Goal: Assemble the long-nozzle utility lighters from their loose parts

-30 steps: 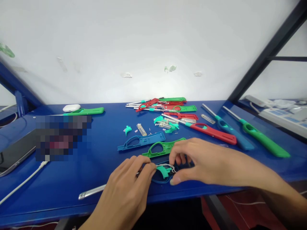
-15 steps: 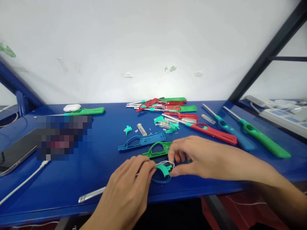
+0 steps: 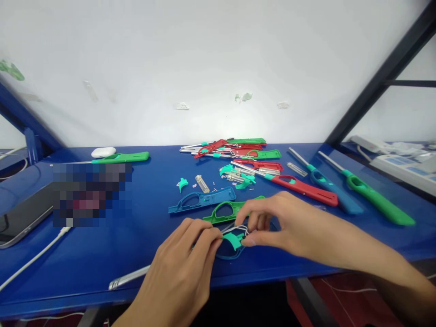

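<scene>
A blue lighter shell half (image 3: 227,252) lies near the front edge of the blue table (image 3: 143,227), with a metal tube (image 3: 127,277) sticking out to its left. A teal trigger piece (image 3: 233,239) and thin white wires sit in it. My left hand (image 3: 180,268) presses the shell's left side, fingers closed on it. My right hand (image 3: 272,222) pinches the wires and trigger from the right. Just behind lie an empty green shell half (image 3: 225,211) and an empty blue shell half (image 3: 200,200).
A heap of red and green lighter parts (image 3: 238,152) lies at the back. Whole lighters lie to the right: red (image 3: 303,190), blue (image 3: 327,186), green (image 3: 371,196). Left are a green lighter (image 3: 122,157), a white case (image 3: 103,152), a phone (image 3: 20,218) and a white cable (image 3: 34,259).
My right hand's fingers have shifted slightly up and left over the trigger and wires. The left hand has hardly moved.
</scene>
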`<state>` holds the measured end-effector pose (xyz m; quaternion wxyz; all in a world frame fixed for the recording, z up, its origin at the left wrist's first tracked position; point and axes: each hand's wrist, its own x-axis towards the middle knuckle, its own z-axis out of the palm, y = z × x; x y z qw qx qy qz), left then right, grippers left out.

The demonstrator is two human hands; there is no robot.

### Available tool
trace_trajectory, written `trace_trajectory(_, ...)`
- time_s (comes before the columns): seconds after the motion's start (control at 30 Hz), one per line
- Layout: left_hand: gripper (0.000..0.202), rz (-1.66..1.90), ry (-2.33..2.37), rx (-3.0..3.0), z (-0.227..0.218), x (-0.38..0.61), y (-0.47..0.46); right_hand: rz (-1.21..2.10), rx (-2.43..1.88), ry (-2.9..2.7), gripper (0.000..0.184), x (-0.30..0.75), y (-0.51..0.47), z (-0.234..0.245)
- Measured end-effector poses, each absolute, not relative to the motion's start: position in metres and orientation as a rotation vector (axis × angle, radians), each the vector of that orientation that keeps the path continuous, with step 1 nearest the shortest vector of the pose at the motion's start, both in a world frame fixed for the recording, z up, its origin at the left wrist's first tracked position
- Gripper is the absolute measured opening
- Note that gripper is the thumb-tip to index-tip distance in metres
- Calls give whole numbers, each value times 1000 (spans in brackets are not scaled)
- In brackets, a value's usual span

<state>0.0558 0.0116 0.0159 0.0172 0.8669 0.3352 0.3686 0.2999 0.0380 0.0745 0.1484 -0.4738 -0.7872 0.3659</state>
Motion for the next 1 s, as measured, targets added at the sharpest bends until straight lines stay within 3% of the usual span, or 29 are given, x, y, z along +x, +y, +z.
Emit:
trace_trajectory(0.23,15,1110,1036,2690,13,55,12,681,-1344,-2351,12,300,22,64)
trace_trajectory(0.7,22,1054,1079,2746,13,55,13,576,-1080,-2162,4,298,16,42)
trace_trajectory(1.0,47,1013,1124,2822,11,51,11,488,-928,-2188,9,300,20,30)
